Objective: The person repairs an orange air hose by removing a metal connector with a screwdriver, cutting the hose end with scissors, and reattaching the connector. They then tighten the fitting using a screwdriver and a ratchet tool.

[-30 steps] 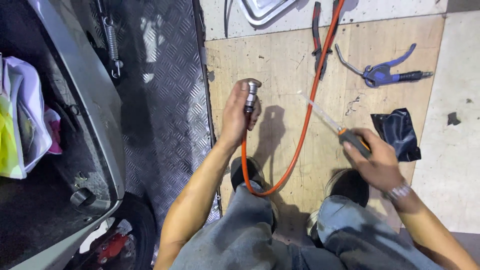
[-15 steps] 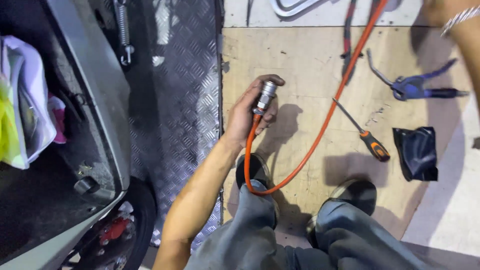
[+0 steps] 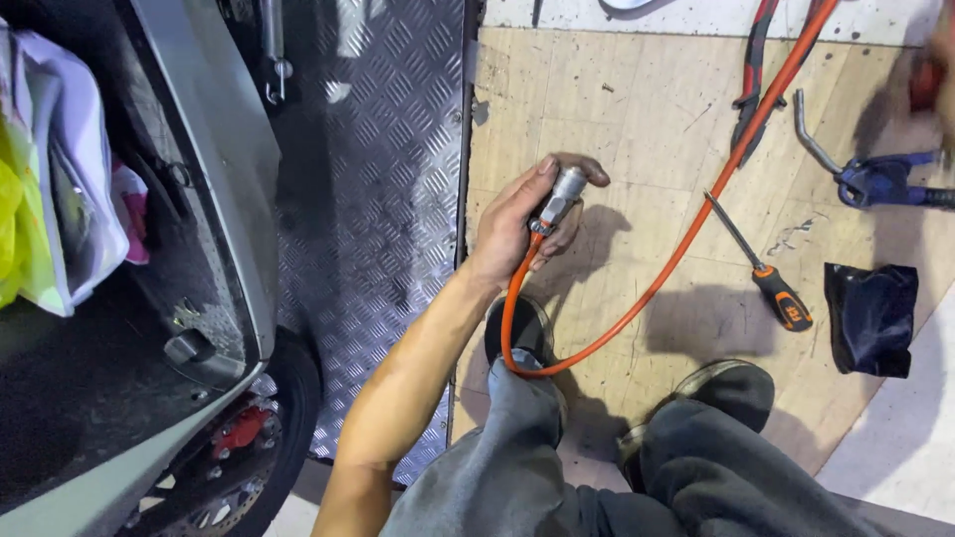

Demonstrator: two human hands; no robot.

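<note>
My left hand [image 3: 512,224] is closed around the silver metal coupler [image 3: 562,194] at the end of an orange air hose [image 3: 686,239]. The hose loops down past my shoe and runs up to the top right over the wooden board [image 3: 617,109]. My right hand [image 3: 935,70] is a blur at the top right edge, just above a blue air blow gun [image 3: 880,179]; its grip cannot be made out. An orange-and-black-handled screwdriver [image 3: 766,273] lies on the board, apart from both hands.
A grey scooter body [image 3: 199,179] fills the left, with its wheel and red brake caliper [image 3: 239,428] at the lower left. Diamond-plate metal [image 3: 388,199] lies between scooter and board. Red-handled pliers [image 3: 748,80] and a folded black cloth [image 3: 871,318] rest on the board. My shoes [image 3: 731,383] stand below.
My right hand has let go of the screwdriver, which now lies on the board, and has swung up to the top right. My left hand keeps its hold on the coupler.
</note>
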